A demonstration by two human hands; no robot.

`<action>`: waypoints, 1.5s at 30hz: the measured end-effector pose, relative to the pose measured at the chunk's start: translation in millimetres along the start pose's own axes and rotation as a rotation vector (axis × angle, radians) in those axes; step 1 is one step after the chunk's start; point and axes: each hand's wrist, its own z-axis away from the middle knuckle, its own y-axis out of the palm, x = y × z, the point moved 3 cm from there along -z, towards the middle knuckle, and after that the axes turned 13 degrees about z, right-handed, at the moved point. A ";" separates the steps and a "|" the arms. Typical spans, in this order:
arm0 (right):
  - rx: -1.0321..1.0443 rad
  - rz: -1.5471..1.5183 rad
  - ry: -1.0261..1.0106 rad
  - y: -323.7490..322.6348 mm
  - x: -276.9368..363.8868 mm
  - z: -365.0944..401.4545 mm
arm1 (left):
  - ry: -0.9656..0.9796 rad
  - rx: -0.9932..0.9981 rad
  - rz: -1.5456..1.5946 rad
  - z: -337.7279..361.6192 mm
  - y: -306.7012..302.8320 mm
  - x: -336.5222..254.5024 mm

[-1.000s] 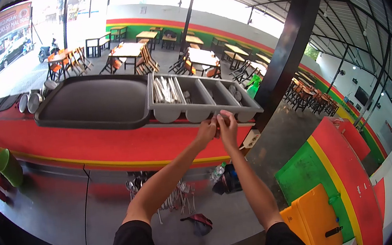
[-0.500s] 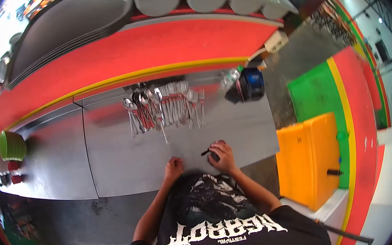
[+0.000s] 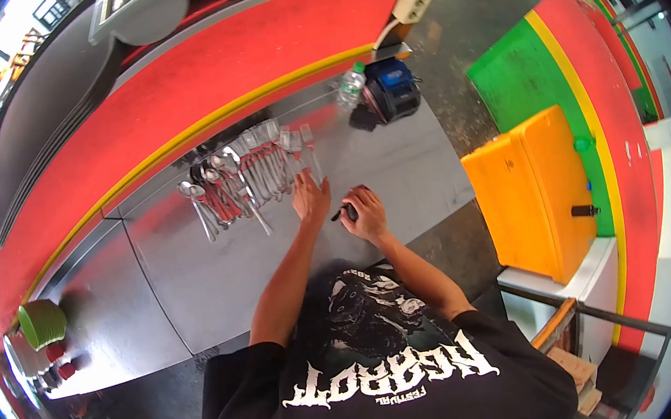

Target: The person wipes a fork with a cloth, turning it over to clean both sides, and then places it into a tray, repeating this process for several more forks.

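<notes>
Spoons [image 3: 194, 194] and forks [image 3: 252, 148] lie side by side in a row on the grey metal table [image 3: 363, 163]. My left hand [image 3: 312, 202] is at the right end of the row, fingers stretched towards the handles of the last forks. Its fingertips are at or very near a handle; contact is hard to make out. My right hand [image 3: 366, 218] is just to the right and nearer my body, its fingers curled round a small black object [image 3: 350, 212] with a thin end sticking out to the left. Most of that object is hidden by the hand.
A plastic bottle [image 3: 351, 85] and a blue-and-black box-like item [image 3: 393, 89] stand at the back right. Green stacked containers [image 3: 42, 324] are at the far left. A red ledge wall [image 3: 242, 46] runs behind; a yellow box [image 3: 528, 196] stands beyond the table's right edge.
My left hand has moved forward from the table's near edge to the forks, its fingers uncurling. My right hand still holds the black object. The view has turned and tilted.
</notes>
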 end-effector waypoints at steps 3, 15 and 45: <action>0.012 -0.007 -0.027 5.2 -12.4 -12.7 | 0.020 0.052 -0.047 -3.2 3.7 2.6; -0.003 0.029 -0.017 32.5 -43.5 -53.8 | 0.274 0.040 -0.090 3.7 -4.9 2.2; 0.310 -0.117 -0.623 72.0 -59.2 -112.9 | 0.177 0.002 -0.076 -3.1 -6.6 1.2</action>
